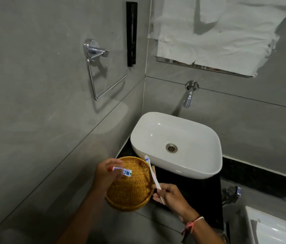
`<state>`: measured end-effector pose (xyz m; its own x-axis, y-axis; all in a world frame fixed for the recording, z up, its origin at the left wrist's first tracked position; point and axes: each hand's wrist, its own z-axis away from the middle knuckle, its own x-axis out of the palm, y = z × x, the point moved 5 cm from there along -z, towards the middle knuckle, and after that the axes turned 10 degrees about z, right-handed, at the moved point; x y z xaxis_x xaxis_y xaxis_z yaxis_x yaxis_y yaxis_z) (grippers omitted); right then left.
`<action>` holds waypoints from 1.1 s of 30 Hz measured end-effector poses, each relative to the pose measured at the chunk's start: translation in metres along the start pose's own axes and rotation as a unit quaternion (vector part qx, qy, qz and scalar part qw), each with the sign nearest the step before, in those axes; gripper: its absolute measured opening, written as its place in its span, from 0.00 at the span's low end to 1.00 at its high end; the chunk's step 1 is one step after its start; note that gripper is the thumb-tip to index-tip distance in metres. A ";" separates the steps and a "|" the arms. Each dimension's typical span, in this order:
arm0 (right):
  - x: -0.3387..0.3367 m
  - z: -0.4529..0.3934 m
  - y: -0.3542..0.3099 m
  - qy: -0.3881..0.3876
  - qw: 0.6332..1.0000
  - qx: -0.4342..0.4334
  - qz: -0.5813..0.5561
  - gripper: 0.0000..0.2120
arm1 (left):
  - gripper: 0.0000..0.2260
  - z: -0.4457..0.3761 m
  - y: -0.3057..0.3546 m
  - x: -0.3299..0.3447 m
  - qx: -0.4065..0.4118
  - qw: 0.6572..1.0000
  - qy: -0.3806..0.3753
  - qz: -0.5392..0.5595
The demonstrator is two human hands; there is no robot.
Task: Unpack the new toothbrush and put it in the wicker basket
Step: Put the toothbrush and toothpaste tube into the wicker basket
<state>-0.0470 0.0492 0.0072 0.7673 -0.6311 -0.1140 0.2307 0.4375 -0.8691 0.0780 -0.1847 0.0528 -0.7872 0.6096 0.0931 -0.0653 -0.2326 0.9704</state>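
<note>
A round wicker basket [130,191] sits on the black counter, left of the white basin. My right hand [172,196] grips the lower handle of a white toothbrush [152,173]; its blue-and-white head points up and away, over the basket's right rim near the basin. My left hand [106,175] pinches a small white tube with a red cap and blue print [122,171], held just above the basket's left part. The basket's inside looks empty.
A white basin [191,155] stands on the black counter [200,191], with a chrome wall tap [188,95] above it. A chrome towel ring [103,76] hangs on the left grey wall. A toilet's white edge [270,226] shows at the bottom right.
</note>
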 end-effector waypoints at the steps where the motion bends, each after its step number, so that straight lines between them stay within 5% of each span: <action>1: 0.006 -0.007 -0.004 -0.013 1.000 0.006 -0.007 0.11 | 0.12 -0.003 0.000 0.000 0.006 1.000 0.003 -0.030; 9: 0.035 -0.060 -0.031 -0.033 0.994 -0.003 0.100 0.07 | 0.15 -0.031 -0.017 0.004 -0.026 0.984 -0.008 -0.178; 14: 0.059 -0.092 -0.032 -0.039 0.989 0.053 0.129 0.02 | 0.25 -0.036 -0.031 0.004 -0.079 0.987 -0.009 -0.142; 17: 0.067 -0.110 -0.032 -0.002 0.978 0.036 0.204 0.07 | 0.31 -0.039 -0.035 0.002 -0.091 0.986 0.023 -0.135; 25: 0.068 -0.126 -0.022 0.070 0.966 0.055 0.241 0.11 | 0.11 -0.059 -0.039 0.007 -0.075 0.987 0.024 -0.139; 33: 0.063 -0.125 -0.032 0.134 0.935 0.030 0.326 0.10 | 0.21 -0.071 -0.050 0.019 -0.104 0.977 -0.006 -0.184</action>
<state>-0.0805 -0.0847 -0.0318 0.5807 -0.3528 -0.7337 -0.1945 0.8150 -0.5458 0.0224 -0.2155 -0.0098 -0.6799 0.6897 -0.2491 -0.4662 -0.1444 0.8728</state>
